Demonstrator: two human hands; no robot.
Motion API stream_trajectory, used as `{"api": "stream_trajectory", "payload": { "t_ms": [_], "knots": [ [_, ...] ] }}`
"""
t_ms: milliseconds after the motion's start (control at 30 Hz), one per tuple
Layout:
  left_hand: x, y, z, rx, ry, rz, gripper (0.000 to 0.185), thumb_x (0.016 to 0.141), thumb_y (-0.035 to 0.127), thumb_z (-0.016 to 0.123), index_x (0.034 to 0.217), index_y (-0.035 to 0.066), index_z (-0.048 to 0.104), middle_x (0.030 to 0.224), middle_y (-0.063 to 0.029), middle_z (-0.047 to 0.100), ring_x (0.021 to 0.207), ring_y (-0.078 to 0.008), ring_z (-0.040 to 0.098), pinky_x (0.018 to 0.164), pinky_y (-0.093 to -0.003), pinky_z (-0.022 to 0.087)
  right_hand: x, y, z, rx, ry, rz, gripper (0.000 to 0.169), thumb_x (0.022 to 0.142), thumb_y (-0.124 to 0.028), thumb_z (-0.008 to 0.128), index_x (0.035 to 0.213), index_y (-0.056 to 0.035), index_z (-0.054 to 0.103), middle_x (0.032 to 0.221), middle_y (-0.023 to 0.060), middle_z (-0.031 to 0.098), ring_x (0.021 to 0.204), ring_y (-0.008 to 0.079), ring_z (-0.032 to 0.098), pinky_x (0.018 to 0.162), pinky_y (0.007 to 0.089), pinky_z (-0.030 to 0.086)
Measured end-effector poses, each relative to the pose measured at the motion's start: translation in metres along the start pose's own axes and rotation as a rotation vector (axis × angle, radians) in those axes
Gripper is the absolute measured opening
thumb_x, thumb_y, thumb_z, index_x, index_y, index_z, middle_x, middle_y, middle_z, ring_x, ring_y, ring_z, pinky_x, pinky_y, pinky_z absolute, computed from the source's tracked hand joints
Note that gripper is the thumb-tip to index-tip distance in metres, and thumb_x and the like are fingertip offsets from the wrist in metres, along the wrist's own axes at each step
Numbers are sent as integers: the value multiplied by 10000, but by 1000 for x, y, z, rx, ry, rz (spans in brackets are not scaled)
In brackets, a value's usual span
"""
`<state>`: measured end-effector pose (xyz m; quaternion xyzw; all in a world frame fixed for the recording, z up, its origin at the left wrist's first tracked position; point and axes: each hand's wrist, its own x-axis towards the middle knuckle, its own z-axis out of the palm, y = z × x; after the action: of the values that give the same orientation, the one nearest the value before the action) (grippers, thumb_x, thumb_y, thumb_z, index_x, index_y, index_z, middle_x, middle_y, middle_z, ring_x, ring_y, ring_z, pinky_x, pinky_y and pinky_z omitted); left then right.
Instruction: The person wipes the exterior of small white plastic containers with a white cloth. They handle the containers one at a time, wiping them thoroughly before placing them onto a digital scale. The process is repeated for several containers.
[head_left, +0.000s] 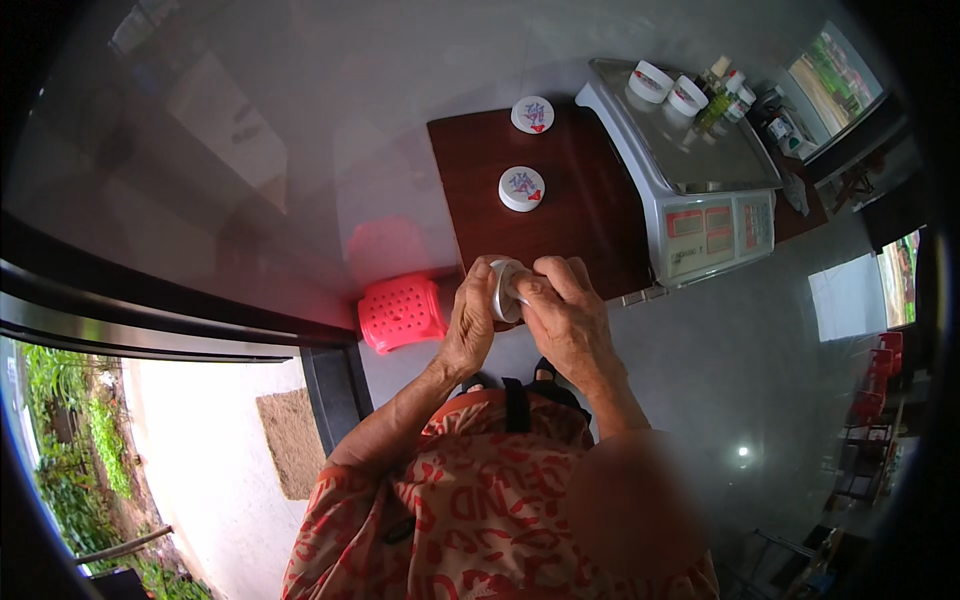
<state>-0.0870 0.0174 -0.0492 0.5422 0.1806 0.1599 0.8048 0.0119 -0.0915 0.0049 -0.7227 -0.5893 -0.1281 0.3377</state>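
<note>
In front of my waist, by the near edge of the dark red-brown wooden table (555, 240), both hands meet on a white round container (506, 300). My left hand (472, 311) grips its rim from the left side. Curled fingers of my right hand (566, 315) press on it from the right and cover part of it; whether a separate white piece lies under them is unclear. Beyond my hands, two white round tubs (522, 189), (532, 115) with printed tops rest on the table, one behind the other.
A platform scale (709, 217) stands at the table's right, carrying white tubs (651, 81) and several small bottles (718, 101). A pink plastic stool (401, 311) is left of the table. At lower left a doorway shows a brown mat (291, 442). Red chairs (874, 386) stand far right.
</note>
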Motion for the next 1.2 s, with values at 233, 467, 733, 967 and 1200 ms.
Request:
{"api": "stream_trajectory", "payload": {
  "t_ms": [233,467,733,967,1200],
  "knots": [
    [-3,3,3,49,33,86,538,1005,514,220,1166,82,497,1017,-65,566,928,-154,557,779,-309,498,-5,-11,-15,237,-180,46,261,721,42,658,972,-26,633,945,55,558,839,244,566,688,355,508],
    [-12,21,20,-393,76,-118,524,1006,507,225,1176,89,492,1084,-65,561,1017,-171,556,891,-316,477,-6,-16,-7,181,89,129,312,756,18,659,1056,-37,591,991,90,530,857,268,552,710,377,510],
    [-14,6,7,-196,8,94,524,1009,495,253,1147,65,518,1088,-72,559,1027,-179,554,921,-336,458,-10,-22,-9,283,-43,61,347,751,7,676,1086,-20,588,989,89,563,876,285,559,733,380,516],
    [-13,2,12,-355,-10,6,513,1010,499,263,1173,72,496,1085,-72,561,1017,-171,555,888,-326,476,-15,-29,-6,233,101,208,341,767,-25,685,1098,-26,604,971,117,592,887,280,576,738,378,515],
    [-19,5,16,-285,-69,76,486,1025,461,252,1198,64,472,1065,-77,560,967,-163,561,833,-303,489,-7,-33,-9,321,99,107,321,732,54,673,1044,-17,647,1034,84,634,878,272,587,731,367,520]
  ]
}}
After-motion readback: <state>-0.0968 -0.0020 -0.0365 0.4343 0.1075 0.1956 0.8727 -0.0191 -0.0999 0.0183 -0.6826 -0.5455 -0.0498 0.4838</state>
